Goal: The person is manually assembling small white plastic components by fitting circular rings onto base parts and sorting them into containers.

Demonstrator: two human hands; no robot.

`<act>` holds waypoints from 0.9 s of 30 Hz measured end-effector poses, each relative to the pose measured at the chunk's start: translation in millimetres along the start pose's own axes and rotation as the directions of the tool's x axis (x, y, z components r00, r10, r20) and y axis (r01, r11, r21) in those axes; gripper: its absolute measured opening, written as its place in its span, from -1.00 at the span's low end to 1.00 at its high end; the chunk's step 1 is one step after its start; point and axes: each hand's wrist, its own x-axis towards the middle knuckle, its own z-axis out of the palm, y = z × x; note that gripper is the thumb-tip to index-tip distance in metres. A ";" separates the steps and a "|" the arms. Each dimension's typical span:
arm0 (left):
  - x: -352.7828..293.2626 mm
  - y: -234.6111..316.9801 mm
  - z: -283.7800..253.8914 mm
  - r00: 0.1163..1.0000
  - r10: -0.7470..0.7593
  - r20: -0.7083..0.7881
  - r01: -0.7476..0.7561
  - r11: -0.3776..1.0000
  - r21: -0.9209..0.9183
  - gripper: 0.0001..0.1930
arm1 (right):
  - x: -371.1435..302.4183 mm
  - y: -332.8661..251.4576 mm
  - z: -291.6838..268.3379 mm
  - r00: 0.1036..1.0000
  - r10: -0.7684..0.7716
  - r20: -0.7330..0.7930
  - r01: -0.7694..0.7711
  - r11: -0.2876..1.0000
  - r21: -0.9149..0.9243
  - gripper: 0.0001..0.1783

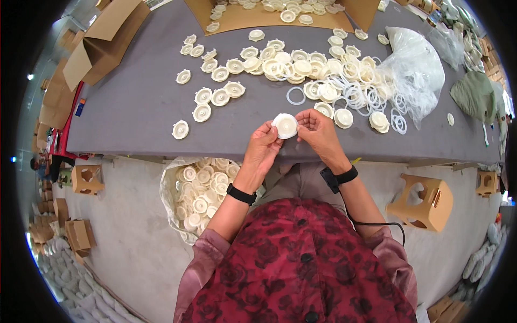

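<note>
Just above the table's near edge, a round cream plastic lid (286,126) is held between my two hands, its flat disc face up. My left hand (262,145) is closed on its left edge, thumb on top. My right hand (322,135) is closed too, with thumb and fingertips pinching the right rim. A paler band runs round the rim; whether it is a separate ring I cannot tell. Beyond my hands lies a heap of similar lids (235,66). Translucent sealing rings (295,96) are scattered among them, thickest toward the right.
A clear plastic bag (414,75) sits right of the heap on the grey table (134,116). An open cardboard box (231,24) with more lids stands at the back. Under the table edge, a white sack (171,202) holds lids. A tan stool (431,199) is at right.
</note>
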 end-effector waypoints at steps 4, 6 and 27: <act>0.0 -8.0 1.5 0.997 0.063 0.041 -0.061 0.997 -0.042 -0.76 | -1.3 4.7 2.4 0.995 0.085 -0.045 -0.080 0.991 0.104 -0.76; -2.0 -9.3 7.8 0.998 0.063 0.019 -0.062 0.997 -0.049 -0.78 | -5.5 4.6 6.4 0.989 0.128 -0.074 -0.114 0.980 0.162 -0.76; -7.4 -27.1 18.5 0.997 0.074 -0.013 -0.075 0.982 -0.174 -0.77 | -22.2 9.6 19.1 0.989 -0.060 -0.132 0.103 0.935 0.341 -0.67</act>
